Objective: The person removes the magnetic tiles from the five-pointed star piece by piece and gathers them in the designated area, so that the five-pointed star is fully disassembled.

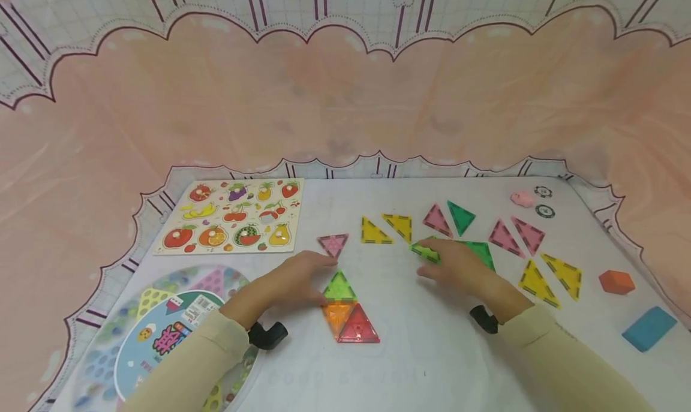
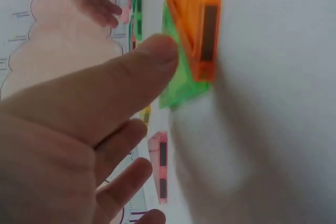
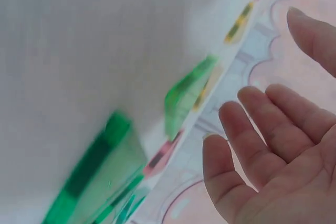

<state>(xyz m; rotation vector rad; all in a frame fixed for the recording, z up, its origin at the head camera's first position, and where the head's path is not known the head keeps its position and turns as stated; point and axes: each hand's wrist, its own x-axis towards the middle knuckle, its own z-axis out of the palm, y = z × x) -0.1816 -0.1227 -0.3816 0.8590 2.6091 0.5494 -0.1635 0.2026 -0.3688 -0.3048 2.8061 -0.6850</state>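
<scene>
My left hand (image 1: 291,278) is beside a column of triangular magnetic tiles: a light green one (image 1: 340,289), an orange one (image 1: 337,316) and a red one (image 1: 358,328), joined edge to edge. In the left wrist view the thumb (image 2: 142,66) is extended by the green and orange tiles; whether it touches them I cannot tell. A pink triangle tile (image 1: 333,244) lies past its fingertips. Over at the right, my right hand (image 1: 453,262) hovers by another light green triangle (image 1: 424,251) and a dark green one (image 1: 482,254). Its fingers are spread loosely and hold nothing in the right wrist view.
Yellow triangle tiles (image 1: 373,232), pink tiles (image 1: 437,220) and a teal tile (image 1: 460,217) lie behind. A fruit puzzle board (image 1: 254,213) and a round clear package (image 1: 162,334) are at the left. An orange block (image 1: 616,282) and a blue block (image 1: 649,328) lie far right.
</scene>
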